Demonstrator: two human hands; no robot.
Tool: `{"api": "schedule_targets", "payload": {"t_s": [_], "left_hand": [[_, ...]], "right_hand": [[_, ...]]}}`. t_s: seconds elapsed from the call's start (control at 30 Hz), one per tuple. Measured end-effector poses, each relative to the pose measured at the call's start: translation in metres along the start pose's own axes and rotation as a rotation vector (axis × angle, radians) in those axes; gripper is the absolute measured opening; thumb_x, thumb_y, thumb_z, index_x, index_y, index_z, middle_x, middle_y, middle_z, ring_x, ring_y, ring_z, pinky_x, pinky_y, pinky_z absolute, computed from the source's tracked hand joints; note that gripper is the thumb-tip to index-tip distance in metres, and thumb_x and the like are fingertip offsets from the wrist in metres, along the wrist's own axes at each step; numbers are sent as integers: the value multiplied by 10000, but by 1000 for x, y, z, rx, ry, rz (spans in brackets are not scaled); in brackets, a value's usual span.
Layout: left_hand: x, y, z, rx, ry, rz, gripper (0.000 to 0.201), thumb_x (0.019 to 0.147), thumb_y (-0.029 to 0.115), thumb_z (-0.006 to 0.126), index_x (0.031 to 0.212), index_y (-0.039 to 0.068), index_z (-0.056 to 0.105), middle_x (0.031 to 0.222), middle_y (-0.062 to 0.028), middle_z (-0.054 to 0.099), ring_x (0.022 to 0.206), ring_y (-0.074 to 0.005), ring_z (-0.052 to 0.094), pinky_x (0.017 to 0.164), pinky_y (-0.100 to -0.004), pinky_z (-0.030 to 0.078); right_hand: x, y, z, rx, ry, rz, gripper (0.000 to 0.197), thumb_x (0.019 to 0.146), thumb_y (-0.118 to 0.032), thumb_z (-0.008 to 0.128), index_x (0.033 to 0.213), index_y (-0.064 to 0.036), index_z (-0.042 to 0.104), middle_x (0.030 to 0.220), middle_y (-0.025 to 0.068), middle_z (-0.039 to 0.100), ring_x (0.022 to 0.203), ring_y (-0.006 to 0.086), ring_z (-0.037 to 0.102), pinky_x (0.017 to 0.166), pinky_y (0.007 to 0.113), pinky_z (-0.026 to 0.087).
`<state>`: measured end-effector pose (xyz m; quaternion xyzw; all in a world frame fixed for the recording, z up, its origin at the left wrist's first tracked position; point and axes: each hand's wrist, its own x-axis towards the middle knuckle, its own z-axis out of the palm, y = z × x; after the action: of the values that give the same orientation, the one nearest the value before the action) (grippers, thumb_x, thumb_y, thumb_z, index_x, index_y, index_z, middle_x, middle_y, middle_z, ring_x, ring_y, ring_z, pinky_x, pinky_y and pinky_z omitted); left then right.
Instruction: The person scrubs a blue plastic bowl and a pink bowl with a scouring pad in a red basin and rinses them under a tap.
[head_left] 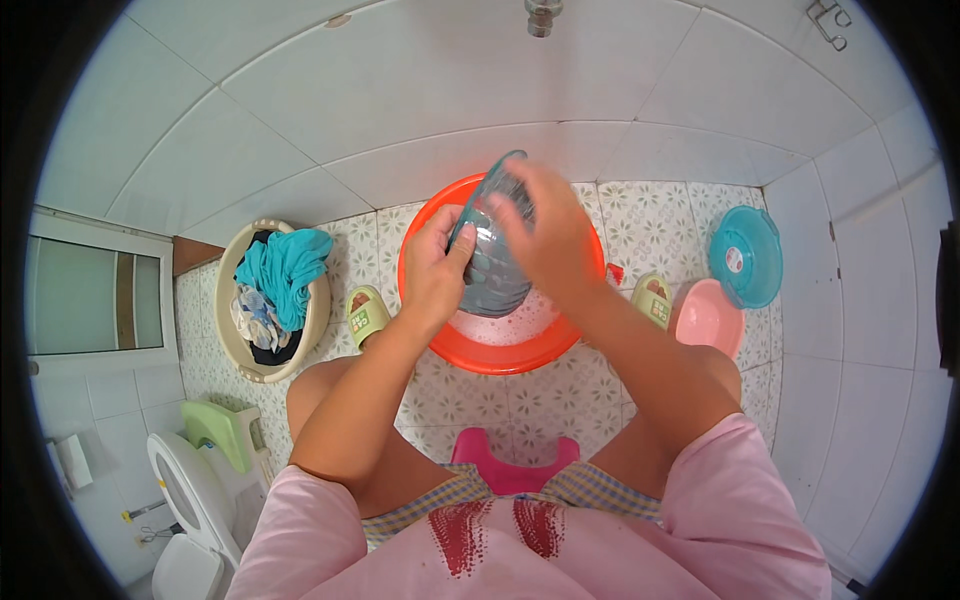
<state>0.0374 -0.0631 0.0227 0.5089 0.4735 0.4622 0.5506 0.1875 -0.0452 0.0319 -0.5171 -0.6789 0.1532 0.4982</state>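
Note:
A translucent dark grey-green bowl is tilted on its side, its rim reaching up toward the far wall. My left hand grips the rim on the left side, with the thumb over the edge. At the upper right of the bowl is my right hand, its fingers bent toward the bowl and smeared by motion. Whether those fingers hold anything cannot be made out. Beneath the bowl, an orange basin holds water with white foam and stands on the floor between my feet.
At the left, a cream basket holds teal, white and dark clothes. A blue basin and a pink basin stand at the right. A pink stool is between my legs. Lower left are a toilet and a green stool. A metal tap juts from the far wall.

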Motion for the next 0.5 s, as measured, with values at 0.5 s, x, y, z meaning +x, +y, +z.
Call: {"api": "schedule_targets", "payload": {"t_s": [0.5], "left_hand": [[-4,7,0,77,-21,44,113,941,93,501,963,7,571,745,3,555,638,-62,479,577,-235,391]], "right_hand": [[12,11,-7,68,-83,252,339,858,-164,604,1151,-4,544,1148,200,591,1045,379,558,904,442,446]]}}
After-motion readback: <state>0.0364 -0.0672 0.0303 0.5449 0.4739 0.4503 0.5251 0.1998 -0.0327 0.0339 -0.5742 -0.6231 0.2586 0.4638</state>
